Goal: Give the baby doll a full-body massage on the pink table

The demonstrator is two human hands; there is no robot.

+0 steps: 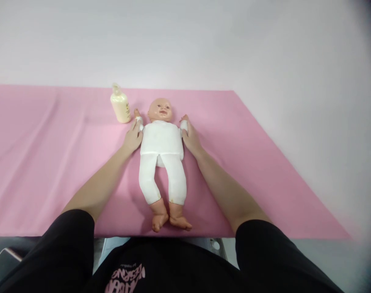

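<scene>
White-suited doll (161, 138) face-up between the hands (132, 137), in contact with both.

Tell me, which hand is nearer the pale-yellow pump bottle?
Left. The left hand is close beside the bottle; the right hand is across the white-clothed baby doll.

Doll head (157, 106) glossy plastic; outfit (161, 138) matt cloth; bottle (121, 110) smooth plastic; tablecloth (243, 162) matt.

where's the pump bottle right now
In the head view, the bottle is on the pink cloth, left of the doll's head, just beyond the left hand.
</scene>
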